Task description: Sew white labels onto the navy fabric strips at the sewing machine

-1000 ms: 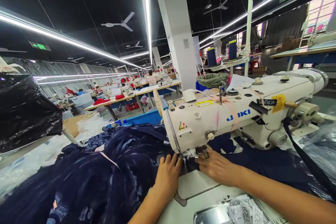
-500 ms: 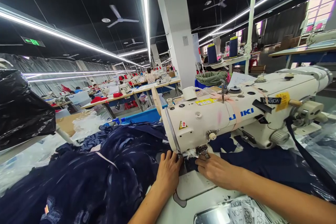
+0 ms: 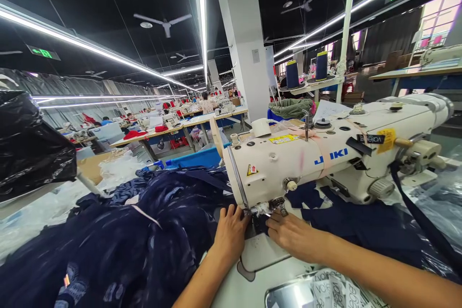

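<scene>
Ceiling fan (image 3: 166,24) turned, hands (image 3: 230,235) still at machine (image 3: 274,168)

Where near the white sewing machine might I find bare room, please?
The pale tabletop is bare between the left forearm and the shiny metal tray of labels, as is the smooth plate beyond. Heaped navy fabric crowds the left; flat navy cloth, the right.

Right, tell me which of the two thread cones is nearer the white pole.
The right-hand cone: it stands between the other cone, farther left, and the pole.
</scene>
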Demonstrator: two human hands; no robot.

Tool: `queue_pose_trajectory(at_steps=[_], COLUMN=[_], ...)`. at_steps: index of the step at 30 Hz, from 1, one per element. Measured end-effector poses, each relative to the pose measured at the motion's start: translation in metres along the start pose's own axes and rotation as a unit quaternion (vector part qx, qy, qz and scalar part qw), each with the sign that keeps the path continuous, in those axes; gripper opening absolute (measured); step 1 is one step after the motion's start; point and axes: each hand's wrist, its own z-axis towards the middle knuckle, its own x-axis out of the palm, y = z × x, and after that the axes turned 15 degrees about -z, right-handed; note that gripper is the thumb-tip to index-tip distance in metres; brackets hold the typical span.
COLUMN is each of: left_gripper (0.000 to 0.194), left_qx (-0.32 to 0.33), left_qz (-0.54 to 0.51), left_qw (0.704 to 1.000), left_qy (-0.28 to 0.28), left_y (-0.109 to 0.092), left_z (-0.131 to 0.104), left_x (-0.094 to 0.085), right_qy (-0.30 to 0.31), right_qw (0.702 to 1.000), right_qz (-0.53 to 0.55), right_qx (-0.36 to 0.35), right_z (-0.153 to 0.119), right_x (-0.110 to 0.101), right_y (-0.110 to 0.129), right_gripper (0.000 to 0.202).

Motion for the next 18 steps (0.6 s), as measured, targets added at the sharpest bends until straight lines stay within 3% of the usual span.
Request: queue_pose_trajectory(at_steps=[18], left_gripper=[0.035], left_qx=[-0.006], left_qz=[-0.029], left_qw=[1.000], left_qy=[0.000], left_y=[0.003], left_z=[0.009], left_x=[-0.006], right_qy=[-0.018], right_qw=[0.998], right_qz=[-0.022], right_qx=[0.054], right_z=[0.011], right_x=[0.009], right_y=[0.014], right_gripper=[0.012])
